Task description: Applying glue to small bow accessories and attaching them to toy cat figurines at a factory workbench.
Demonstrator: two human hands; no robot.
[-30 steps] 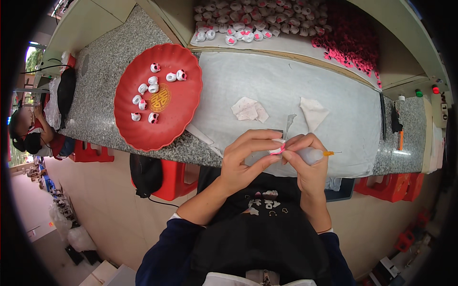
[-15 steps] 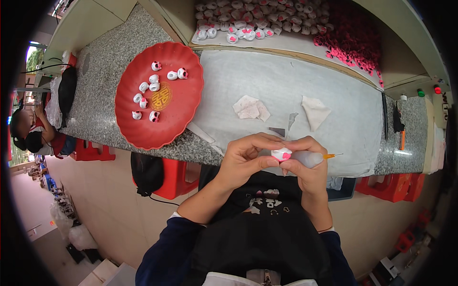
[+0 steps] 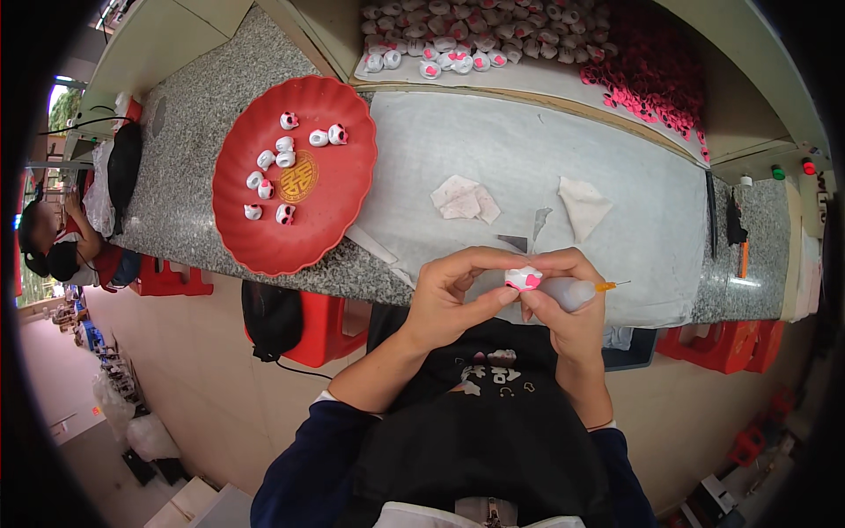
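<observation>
Between the fingertips of both hands is a small white toy head (image 3: 521, 280) with a pink patch. My left hand (image 3: 447, 297) pinches it from the left, thumb below and fingers above. My right hand (image 3: 576, 333) steadies its other side with thumb and forefinger. The same right hand has a translucent squeeze bottle (image 3: 570, 293) tucked in its palm, and the bottle's orange needle tip (image 3: 606, 287) points right. Both hands are over the near edge of the white sheet (image 3: 405, 176) that covers the worktable. The underside of the toy head is hidden by my fingers.
Left of the sheet, a red scalloped tray (image 3: 242, 158) bears several finished-looking toy heads. Crumpled wipes (image 3: 465, 201) and a dark flat piece (image 3: 512, 242) lie ahead of my hands. A shelf behind holds piled white heads (image 3: 480, 40) and pink parts (image 3: 647, 75). Another person (image 3: 75, 238) sits far left.
The toy head has been turned between my fingertips, so its pink patch now lies toward the right side. My hands and the bottle have stayed almost in place.
</observation>
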